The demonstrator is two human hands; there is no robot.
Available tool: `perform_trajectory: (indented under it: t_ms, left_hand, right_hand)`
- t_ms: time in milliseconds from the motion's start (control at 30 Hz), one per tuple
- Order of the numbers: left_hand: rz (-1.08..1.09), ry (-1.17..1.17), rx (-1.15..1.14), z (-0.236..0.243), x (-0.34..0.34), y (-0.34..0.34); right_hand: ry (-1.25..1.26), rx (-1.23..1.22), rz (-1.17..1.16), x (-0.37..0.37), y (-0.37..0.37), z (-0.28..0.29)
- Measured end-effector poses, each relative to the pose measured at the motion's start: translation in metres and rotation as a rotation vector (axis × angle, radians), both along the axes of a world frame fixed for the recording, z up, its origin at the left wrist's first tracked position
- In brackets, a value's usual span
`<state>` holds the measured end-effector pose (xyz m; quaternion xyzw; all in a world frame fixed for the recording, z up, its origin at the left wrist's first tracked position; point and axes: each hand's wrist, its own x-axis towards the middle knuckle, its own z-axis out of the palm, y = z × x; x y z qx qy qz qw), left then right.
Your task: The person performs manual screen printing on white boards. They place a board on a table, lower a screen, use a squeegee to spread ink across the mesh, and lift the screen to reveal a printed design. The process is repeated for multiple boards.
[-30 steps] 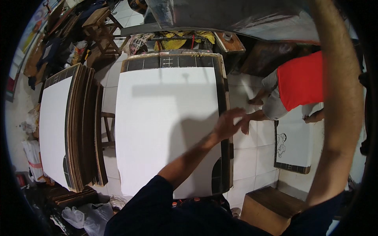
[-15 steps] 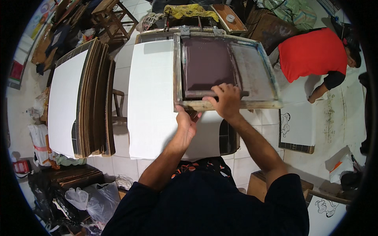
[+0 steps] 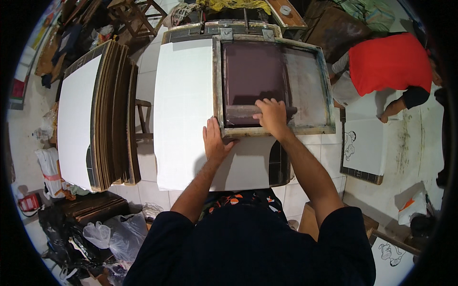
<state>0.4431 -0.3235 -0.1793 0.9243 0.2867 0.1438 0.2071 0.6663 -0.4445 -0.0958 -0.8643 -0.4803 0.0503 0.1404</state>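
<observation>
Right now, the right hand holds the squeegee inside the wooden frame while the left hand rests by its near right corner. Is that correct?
Wrong corner: the head view shows the left hand by the near left corner of the wooden frame. The right hand does hold the squeegee inside it.

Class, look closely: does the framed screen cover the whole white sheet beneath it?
No, the white sheet shows plainly to the left of the framed screen.
</observation>
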Motion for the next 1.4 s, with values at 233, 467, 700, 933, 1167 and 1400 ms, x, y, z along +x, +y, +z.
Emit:
perform_trajectory:
  t_ms: [233,467,700,933,1167,1400]
  left_hand:
    - [0.03,-0.055,-0.09,-0.017,-0.004,0.002]
    - [0.047,-0.038,-0.078,-0.016,-0.001,0.0]
    - [0.037,0.03,-0.12,-0.011,-0.006,0.0]
    - [0.037,-0.021,-0.112,-0.008,-0.004,0.0]
    - [0.023,0.002,-0.112,-0.009,-0.005,0.0]
    - [-0.003,-0.027,-0.046,-0.01,-0.005,0.0]
  right_hand:
    - [-0.071,0.17,0.027,0.005,0.005,-0.012]
    - [-0.25,0.25,0.054,0.173,0.137,-0.033]
    - [-0.226,0.224,-0.039,0.189,0.159,-0.039]
    - [-0.208,0.32,-0.032,0.151,0.121,-0.043]
    - [-0.338,0.373,-0.065,0.203,0.179,-0.048]
    - [-0.274,0.183,-0.052,0.158,0.133,-0.042]
